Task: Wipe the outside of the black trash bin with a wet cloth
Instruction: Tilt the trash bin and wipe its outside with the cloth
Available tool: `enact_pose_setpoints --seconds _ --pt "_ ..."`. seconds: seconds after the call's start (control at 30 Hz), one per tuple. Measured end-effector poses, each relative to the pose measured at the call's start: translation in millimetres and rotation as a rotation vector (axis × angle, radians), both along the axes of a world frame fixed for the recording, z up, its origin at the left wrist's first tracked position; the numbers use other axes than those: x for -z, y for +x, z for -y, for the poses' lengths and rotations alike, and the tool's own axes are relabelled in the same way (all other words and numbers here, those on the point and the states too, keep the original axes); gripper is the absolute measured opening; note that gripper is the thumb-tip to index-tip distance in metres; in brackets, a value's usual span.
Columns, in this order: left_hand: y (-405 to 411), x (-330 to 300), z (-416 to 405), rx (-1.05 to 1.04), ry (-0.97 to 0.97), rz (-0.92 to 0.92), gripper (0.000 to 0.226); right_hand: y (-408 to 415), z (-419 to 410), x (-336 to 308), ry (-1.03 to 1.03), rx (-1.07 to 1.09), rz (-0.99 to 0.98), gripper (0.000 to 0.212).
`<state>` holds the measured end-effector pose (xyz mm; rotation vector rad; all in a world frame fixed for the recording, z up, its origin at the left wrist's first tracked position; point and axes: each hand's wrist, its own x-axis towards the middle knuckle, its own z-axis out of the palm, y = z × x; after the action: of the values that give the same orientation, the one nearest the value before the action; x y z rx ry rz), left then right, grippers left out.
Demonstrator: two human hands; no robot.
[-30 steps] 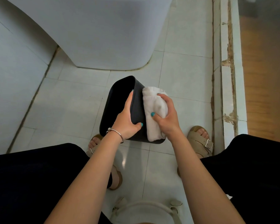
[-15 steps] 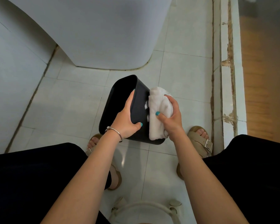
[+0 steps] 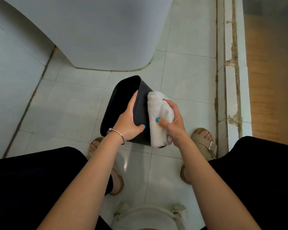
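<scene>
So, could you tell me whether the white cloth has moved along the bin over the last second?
Cannot tell: the white cloth lies about where it did on the black bin.

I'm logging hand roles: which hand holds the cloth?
The right hand grips the white cloth against the black bin; the left hand, with the bracelet, grips the bin's rim.

Home bathroom: tiled floor [image 3: 186,77], toilet [image 3: 93,30].

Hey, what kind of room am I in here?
Probably a bathroom or laundry area: pale floor tiles, a white appliance or fixture base standing on them, and a raised tiled threshold separating it from a wooden floor.
</scene>
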<state>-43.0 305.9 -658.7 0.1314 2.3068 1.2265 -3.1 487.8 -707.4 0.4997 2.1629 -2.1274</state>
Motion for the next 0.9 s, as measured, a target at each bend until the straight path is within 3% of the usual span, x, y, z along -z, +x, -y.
enact_pose_setpoints --seconds 0.17,0.37,0.5,0.67,0.8,0.9 --pt "2.1 2.2 0.5 -0.016 0.012 0.002 0.111 -2.2 -4.5 4.9 0.011 0.071 0.05 0.066" --pt "2.2 5.1 5.5 -0.051 0.047 -0.004 0.111 -5.6 1.9 0.8 0.055 -0.08 -0.039 0.064" --pt "2.1 4.0 3.3 -0.028 0.033 -0.008 0.111 -3.1 6.2 3.4 0.044 0.065 0.008 0.064" --pt "-0.6 3.3 4.9 -0.018 0.026 -0.005 0.112 -2.3 7.3 1.7 0.005 -0.047 -0.03 0.063" --pt "1.5 3.4 1.9 -0.019 0.022 -0.002 0.111 -4.1 4.3 2.8 -0.018 0.098 0.029 0.065" --pt "-0.9 2.8 -1.5 -0.007 0.006 -0.011 0.111 -3.3 6.7 1.8 0.03 0.04 -0.022 0.063"
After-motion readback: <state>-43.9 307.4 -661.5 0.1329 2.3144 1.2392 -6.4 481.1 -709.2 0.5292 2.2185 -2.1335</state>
